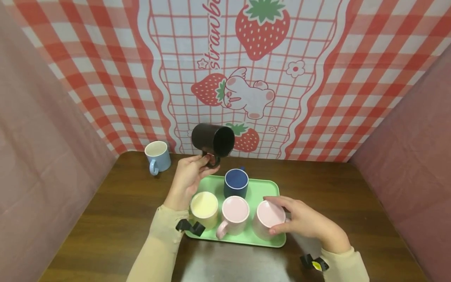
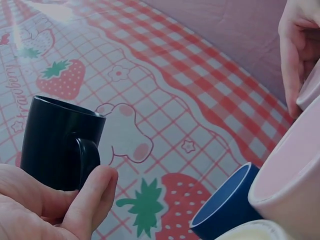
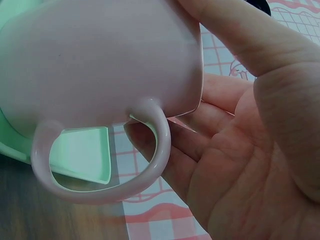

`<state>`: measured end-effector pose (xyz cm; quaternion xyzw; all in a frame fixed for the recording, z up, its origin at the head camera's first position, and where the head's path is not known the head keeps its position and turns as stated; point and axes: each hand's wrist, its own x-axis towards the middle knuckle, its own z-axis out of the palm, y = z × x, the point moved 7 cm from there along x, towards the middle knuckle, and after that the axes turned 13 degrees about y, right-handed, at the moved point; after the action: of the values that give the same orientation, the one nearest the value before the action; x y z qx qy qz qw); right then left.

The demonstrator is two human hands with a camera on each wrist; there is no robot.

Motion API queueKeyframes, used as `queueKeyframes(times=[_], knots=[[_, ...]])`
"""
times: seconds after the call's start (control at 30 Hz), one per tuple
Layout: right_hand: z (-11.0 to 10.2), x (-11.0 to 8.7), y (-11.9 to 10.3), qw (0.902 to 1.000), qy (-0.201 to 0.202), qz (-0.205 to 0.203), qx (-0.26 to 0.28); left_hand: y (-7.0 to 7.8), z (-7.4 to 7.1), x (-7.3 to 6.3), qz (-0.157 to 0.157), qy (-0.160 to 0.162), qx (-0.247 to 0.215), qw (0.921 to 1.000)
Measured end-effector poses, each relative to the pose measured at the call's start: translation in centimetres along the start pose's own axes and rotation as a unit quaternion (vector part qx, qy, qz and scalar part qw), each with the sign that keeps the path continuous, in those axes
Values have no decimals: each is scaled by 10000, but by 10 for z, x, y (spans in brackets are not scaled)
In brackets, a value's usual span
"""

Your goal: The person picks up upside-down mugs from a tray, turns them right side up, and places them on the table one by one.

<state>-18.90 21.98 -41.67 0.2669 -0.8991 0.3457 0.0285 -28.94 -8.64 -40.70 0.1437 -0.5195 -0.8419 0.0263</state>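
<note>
My left hand [image 1: 186,176] holds a black mug [image 1: 204,138] by its handle, raised above the back edge of a green tray [image 1: 262,188]. In the head view the mug lies tilted on its side, mouth toward the right. My right hand [image 1: 306,221] grips the top edge of a pink mug [image 1: 261,229] at the tray's right end, thumb and fingers on opposite sides. The right wrist view shows that mug's handle [image 3: 162,137] near my palm. Also on the tray stand a second pink mug [image 1: 235,219], a yellow mug [image 1: 205,213] and a dark blue mug [image 1: 236,188].
A light blue mug [image 1: 160,160] stands upright at the back left of the wooden table [image 1: 102,219], off the tray. A strawberry-print cloth [image 1: 246,94] hangs behind the table. Pink cloth [image 1: 415,156] covers the right side, with similar cloth on the left.
</note>
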Motion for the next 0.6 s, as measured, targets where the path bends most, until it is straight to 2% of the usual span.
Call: queueKeyframes(times=[0.6], knots=[[-3,0,-4,9998,-48,69,-197,-17,9,4,-105,-111,-35,9999]])
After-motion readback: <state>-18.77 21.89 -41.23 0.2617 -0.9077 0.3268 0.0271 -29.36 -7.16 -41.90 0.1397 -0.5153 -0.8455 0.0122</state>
